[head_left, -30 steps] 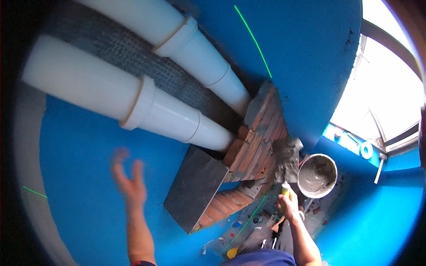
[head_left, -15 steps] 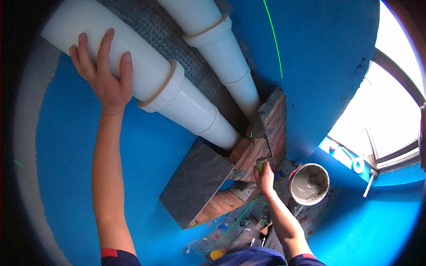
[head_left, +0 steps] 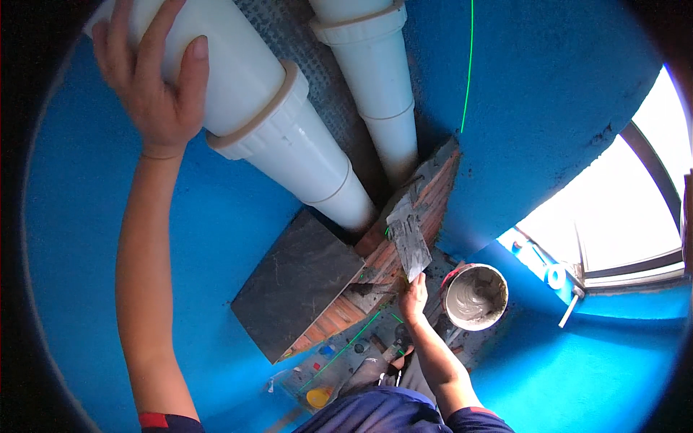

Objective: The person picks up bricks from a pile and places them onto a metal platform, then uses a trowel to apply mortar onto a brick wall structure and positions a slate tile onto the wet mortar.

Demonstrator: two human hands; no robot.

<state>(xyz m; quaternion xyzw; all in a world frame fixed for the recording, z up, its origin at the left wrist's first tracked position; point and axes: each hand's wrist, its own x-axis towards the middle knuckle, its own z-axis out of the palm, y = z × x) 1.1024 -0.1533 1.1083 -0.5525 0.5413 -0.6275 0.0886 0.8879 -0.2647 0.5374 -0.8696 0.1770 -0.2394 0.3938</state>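
My left hand (head_left: pixel 155 94) lies with spread fingers against the thick white pipe (head_left: pixel 238 65) at the upper left. My right hand (head_left: pixel 413 297) is closed around a trowel, its handle mostly hidden in my grip. The flat, mortar-smeared trowel blade (head_left: pixel 410 244) points up and away, over the low brick wall (head_left: pixel 438 209); whether it touches the bricks I cannot tell. To the left of it, a dark grey tile (head_left: pixel 296 278) covers one face of the brickwork. Just right of my right hand stands a bucket (head_left: pixel 504 312) of wet grey mortar (head_left: pixel 473 296).
A second white pipe (head_left: pixel 375 79) runs down behind the brickwork. Blue-coated walls (head_left: pixel 548 108) surround the corner. At the right, a hammer (head_left: pixel 570 309) and a roll of white tape (head_left: pixel 555 276) rest by the bright window. A yellow round object (head_left: pixel 317 397) and scraps litter the floor.
The trowel has turned, so its blade now shows broadside above my right hand. The view has shifted, and my left hand stays on the pipe.
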